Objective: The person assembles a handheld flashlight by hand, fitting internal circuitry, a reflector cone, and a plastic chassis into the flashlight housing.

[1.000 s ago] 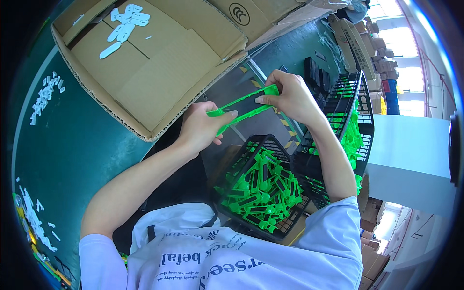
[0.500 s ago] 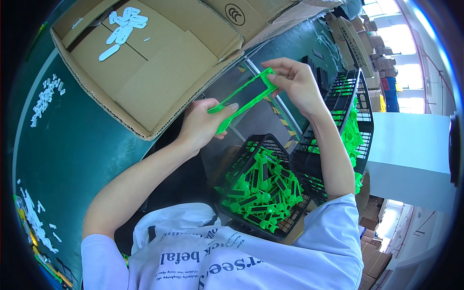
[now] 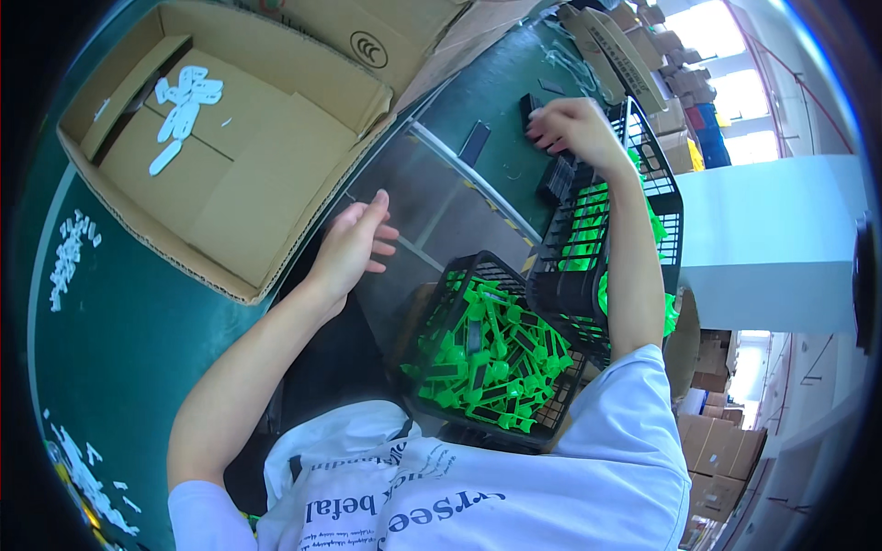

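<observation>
My left hand (image 3: 354,243) hangs in the air beside the cardboard box (image 3: 241,292), thumb raised and fingers apart, with nothing in it. Over the green table, my right hand (image 3: 574,129) is smeared by motion at the black strips (image 3: 530,108) near the black crate. Its curled fingertips are blurred, so I cannot tell whether they grip a strip. Another black strip (image 3: 475,143) lies alone close to the table edge. Below my hands, a black basket (image 3: 432,317) holds many green plastic pieces (image 3: 491,363), several with dark strips in them.
Under my right forearm stands a black crate (image 3: 675,188) with more green pieces (image 3: 588,225). White flat pieces (image 3: 188,106) lie inside the cardboard box. Small white bits (image 3: 69,262) are scattered on the green table (image 3: 119,340) at left. Stacked cartons (image 3: 721,450) stand at far right.
The green frame that both hands held is out of them. My left hand has opened and dropped slightly left; my right hand has moved right to the black strips. The view has shifted.
</observation>
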Available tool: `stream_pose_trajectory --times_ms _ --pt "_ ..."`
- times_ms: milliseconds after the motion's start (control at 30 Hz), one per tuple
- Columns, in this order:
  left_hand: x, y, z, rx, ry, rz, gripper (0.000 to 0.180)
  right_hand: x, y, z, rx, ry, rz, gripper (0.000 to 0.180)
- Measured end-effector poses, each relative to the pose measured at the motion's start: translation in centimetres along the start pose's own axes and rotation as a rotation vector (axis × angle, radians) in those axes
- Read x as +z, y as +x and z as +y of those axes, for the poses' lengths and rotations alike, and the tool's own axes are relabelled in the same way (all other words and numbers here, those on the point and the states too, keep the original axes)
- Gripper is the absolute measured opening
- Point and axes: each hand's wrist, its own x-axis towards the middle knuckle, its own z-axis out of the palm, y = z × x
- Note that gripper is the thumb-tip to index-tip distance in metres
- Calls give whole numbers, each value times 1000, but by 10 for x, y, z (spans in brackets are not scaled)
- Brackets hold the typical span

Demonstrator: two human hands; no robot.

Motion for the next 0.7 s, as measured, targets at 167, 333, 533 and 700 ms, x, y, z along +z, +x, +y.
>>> stream_pose_trajectory --times_ms 167,333,533,700 --pt "8 3 0 17 29 -37 43 -108 -14 171 295 -389 877 31" --pt "14 2 3 15 45 -56 35 -91 -78 285 785 -520 458 55" --pt "7 -2 1 2 72 -49 27 -64 -64 277 647 -581 452 52" --pt "8 -2 1 12 53 -82 21 -80 -67 271 762 -153 580 41"
